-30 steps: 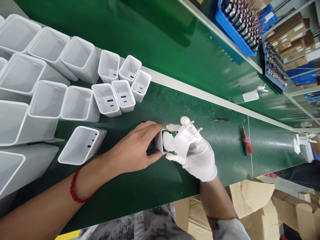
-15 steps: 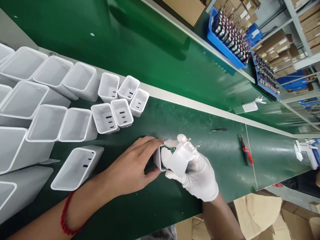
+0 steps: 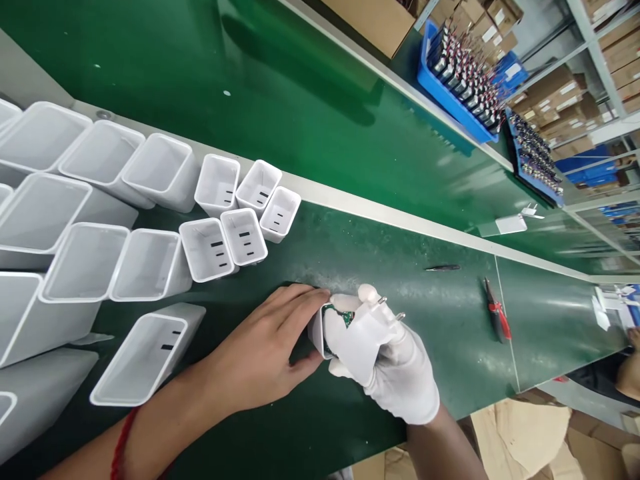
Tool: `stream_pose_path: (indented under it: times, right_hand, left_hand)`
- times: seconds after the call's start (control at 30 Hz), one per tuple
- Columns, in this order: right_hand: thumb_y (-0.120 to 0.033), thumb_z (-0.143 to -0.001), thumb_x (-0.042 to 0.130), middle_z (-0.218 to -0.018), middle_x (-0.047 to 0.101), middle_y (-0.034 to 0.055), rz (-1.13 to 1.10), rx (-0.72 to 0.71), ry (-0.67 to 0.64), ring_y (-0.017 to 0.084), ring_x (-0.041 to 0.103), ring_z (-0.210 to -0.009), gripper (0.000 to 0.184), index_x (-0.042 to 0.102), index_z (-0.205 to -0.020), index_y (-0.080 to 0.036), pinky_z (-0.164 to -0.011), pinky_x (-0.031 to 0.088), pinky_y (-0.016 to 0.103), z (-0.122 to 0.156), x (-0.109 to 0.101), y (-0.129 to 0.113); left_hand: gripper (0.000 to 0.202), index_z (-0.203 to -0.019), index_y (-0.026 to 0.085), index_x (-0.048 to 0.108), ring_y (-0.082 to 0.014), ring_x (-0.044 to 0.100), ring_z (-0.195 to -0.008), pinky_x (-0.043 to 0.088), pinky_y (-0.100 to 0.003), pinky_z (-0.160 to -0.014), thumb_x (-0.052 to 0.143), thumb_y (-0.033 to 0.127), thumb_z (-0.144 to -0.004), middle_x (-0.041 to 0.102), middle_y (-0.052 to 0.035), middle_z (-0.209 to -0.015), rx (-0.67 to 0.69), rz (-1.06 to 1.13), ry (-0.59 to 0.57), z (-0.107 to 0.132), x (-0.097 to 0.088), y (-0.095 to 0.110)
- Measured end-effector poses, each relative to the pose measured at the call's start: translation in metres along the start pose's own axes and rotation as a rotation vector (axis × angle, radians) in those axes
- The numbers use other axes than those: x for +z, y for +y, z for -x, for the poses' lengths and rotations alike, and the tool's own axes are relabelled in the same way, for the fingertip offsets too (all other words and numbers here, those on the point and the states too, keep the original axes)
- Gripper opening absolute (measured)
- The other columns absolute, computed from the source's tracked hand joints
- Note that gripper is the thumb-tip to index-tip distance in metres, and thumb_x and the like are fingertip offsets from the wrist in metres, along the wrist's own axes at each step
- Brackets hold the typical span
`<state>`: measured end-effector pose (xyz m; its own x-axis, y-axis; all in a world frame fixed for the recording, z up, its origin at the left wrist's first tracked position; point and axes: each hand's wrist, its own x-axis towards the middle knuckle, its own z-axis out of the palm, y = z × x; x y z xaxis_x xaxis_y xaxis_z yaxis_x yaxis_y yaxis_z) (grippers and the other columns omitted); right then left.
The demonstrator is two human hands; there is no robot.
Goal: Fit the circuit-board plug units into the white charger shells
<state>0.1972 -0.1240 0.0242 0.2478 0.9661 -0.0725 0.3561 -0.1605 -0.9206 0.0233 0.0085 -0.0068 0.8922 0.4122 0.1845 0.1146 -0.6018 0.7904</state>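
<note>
Two hands meet near the front edge of the green table (image 3: 440,347). Bare left hand (image 3: 260,353) clamps a white charger shell (image 3: 316,331), fingers closed on its sides. Gloved right hand (image 3: 395,373) grips the white plug cap (image 3: 363,337) with a green circuit board (image 3: 343,317) showing at the seam. Its two pins (image 3: 393,309) point up and right, away from the shell. Open table lies to the right, up to the red-handled pliers (image 3: 497,313). Empty shells (image 3: 220,233) crowd the left. No writing is legible.
</note>
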Motion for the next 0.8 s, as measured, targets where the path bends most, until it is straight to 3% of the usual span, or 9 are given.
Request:
stream_pose_path:
  times: [0.3, 0.53, 0.8]
  right_hand:
    - [-0.036, -0.078, 0.079, -0.135, 0.061, 0.0024, -0.17, 0.064, 0.004, 0.028, 0.06, -0.123, 0.073, 0.044, -0.141, -0.04, -0.103, 0.052, 0.05, -0.008, 0.002, -0.019]
    - [-0.013, -0.074, 0.081, -0.134, 0.062, -0.0003, -0.15, -0.033, 0.033, 0.023, 0.056, -0.128, 0.078, 0.047, -0.139, -0.039, -0.109, 0.047, 0.042, -0.008, 0.006, -0.021]
    - [-0.018, -0.075, 0.081, -0.137, 0.059, 0.0059, -0.055, -0.063, 0.043, 0.028, 0.056, -0.127, 0.078, 0.045, -0.141, -0.034, -0.111, 0.043, 0.05, -0.003, 0.003, -0.016]
  left_hand:
    - [0.042, -0.124, 0.011, 0.048, -0.0268, 0.056, -0.116, 0.048, -0.039, -0.099, 0.058, 0.018, -0.084, 0.062, -0.0143, -0.121, 0.069, 0.003, 0.017, -0.008, -0.002, 0.001]
    - [0.041, -0.12, 0.013, 0.049, -0.0268, 0.058, -0.111, 0.049, -0.041, -0.095, 0.061, 0.019, -0.082, 0.064, -0.0136, -0.117, 0.082, 0.006, 0.042, -0.007, -0.002, 0.0]
    - [0.041, -0.121, 0.011, 0.049, -0.0266, 0.058, -0.108, 0.049, -0.04, -0.093, 0.061, 0.019, -0.082, 0.064, -0.0139, -0.116, 0.087, -0.003, 0.04, -0.008, -0.001, -0.001]
